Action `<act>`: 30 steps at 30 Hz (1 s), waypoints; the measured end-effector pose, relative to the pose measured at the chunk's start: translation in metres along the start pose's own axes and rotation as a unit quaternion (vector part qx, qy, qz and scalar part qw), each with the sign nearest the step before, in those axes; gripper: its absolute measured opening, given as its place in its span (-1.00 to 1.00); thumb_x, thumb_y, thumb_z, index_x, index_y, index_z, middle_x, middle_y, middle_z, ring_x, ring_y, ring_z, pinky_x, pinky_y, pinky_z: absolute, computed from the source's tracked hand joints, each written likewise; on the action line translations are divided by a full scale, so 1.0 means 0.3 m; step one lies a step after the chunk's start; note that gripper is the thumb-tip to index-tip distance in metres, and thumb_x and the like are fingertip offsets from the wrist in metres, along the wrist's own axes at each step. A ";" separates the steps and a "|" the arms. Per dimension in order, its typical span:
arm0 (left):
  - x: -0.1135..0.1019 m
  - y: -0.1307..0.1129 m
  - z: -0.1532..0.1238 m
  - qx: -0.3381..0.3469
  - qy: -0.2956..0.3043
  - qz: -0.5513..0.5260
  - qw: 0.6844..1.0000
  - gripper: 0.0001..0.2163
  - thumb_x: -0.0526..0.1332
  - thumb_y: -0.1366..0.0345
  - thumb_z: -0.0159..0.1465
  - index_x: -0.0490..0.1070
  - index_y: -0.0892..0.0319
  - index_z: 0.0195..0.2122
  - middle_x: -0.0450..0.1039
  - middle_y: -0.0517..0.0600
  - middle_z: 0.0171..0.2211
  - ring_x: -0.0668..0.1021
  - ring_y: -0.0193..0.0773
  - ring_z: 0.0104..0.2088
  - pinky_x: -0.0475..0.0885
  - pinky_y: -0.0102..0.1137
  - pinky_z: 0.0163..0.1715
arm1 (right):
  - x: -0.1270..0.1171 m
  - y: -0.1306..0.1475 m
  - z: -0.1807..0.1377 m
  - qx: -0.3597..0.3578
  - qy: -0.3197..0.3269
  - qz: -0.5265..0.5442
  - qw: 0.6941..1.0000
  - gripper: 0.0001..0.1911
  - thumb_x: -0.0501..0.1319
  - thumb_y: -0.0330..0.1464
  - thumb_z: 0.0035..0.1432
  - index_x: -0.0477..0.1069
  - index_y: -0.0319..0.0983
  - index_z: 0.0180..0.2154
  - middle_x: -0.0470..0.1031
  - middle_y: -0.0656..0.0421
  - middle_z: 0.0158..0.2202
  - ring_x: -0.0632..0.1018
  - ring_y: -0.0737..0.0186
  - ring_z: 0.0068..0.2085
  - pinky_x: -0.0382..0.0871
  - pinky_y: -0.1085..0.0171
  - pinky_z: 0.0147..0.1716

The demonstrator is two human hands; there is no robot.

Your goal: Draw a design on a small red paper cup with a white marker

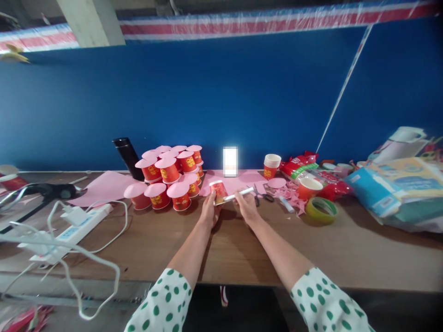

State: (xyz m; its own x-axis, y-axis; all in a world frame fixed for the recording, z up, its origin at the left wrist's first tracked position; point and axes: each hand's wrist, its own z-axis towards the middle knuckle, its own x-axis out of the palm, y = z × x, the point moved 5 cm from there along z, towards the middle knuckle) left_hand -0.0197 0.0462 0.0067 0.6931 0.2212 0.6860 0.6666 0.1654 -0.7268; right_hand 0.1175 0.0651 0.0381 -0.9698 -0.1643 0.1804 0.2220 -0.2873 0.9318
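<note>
My left hand (209, 211) is wrapped round a red paper cup (218, 188) with gold print, held tilted over the table. In my right hand (247, 206) is a slim white pen-shaped stick (242, 192), its lower end at the cup's edge; whether it touches cannot be made out. To the left stand several red cups (169, 171) in stacked tiers, topped with pink paper discs (179, 189). Behind my hands lies pink paper (252, 177). Dark scissors (267, 198) rest just beyond my right hand.
A stack of paper cups (272, 167), pink scraps (290, 193), a tape roll (321, 210) and plastic packs (398, 189) lie to the right. A black flask (127, 157) and a white power strip (71, 233) with loose cables occupy the left. A blue partition (221, 97) stands behind.
</note>
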 end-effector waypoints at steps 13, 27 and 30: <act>0.002 0.002 -0.004 -0.005 -0.006 -0.028 1.000 -0.71 0.34 0.17 0.08 0.44 0.26 -0.26 0.53 0.02 -0.33 0.55 -0.32 -0.36 0.44 -0.41 -0.29 | -0.023 0.019 0.005 -0.002 -0.072 0.056 0.996 -0.66 0.19 -0.08 0.03 0.39 -0.24 -0.36 0.32 0.31 -0.63 0.26 0.43 -0.64 0.09 0.42 -0.69; 0.012 0.004 -0.008 -0.015 0.011 -0.042 0.999 -0.70 0.29 0.15 0.12 0.43 0.27 -0.22 0.53 0.03 -0.32 0.55 -0.30 -0.35 0.42 -0.36 -0.19 | -0.010 0.022 -0.021 -0.096 -0.037 -0.151 0.983 -0.65 0.07 -0.22 0.20 0.40 -0.25 -0.06 0.54 0.08 -0.25 0.53 0.17 -0.24 0.41 0.23 -0.26; 0.011 0.007 -0.010 -0.026 0.002 -0.041 0.999 -0.69 0.27 0.12 0.14 0.43 0.27 -0.22 0.53 0.04 -0.34 0.56 -0.27 -0.34 0.43 -0.34 -0.18 | -0.007 0.021 -0.023 -0.115 -0.040 -0.208 0.971 -0.66 0.07 -0.27 0.19 0.40 -0.24 -0.05 0.50 0.03 -0.07 0.48 0.09 -0.02 0.37 0.17 -0.10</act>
State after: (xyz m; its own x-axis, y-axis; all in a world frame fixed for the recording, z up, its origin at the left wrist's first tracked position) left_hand -0.0152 0.0443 0.0074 0.6363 0.2058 0.7435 0.7346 0.1328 -0.6654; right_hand 0.1218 0.0571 0.0413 -0.9831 0.0827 -0.1635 -0.1826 -0.5170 0.8363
